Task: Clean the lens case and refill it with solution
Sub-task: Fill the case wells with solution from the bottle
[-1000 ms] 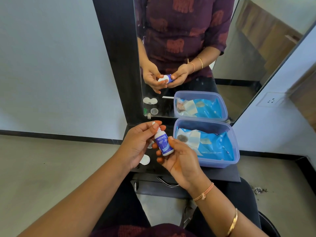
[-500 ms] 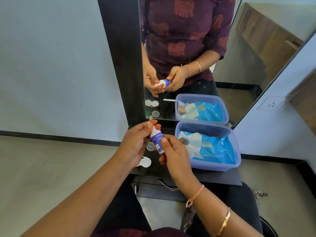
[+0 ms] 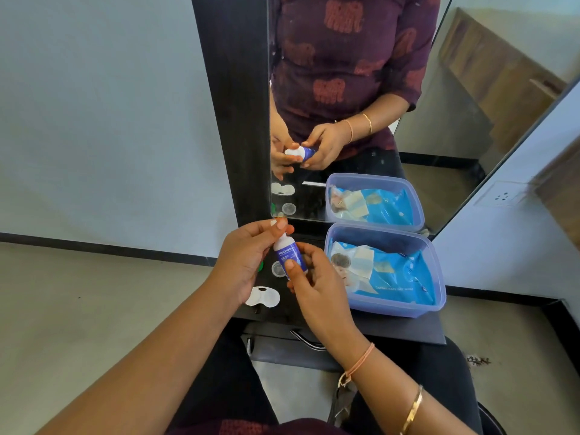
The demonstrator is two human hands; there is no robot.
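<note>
Head: solution bottle (image 3: 289,255) in right hand (image 3: 317,291), top hidden in left hand (image 3: 241,262) grip

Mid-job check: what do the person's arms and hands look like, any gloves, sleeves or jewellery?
No gloves: the left hand and right hand are bare, and both forearms are uncovered, no sleeve reaching them. The left arm wears nothing that shows. The right wrist has a thin peach thread band with a small metal clasp; farther up that forearm sits a slim gold bangle.

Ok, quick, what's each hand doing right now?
Left hand: pinching the top of the solution bottle.
Right hand: gripping the bottle's body.
</note>
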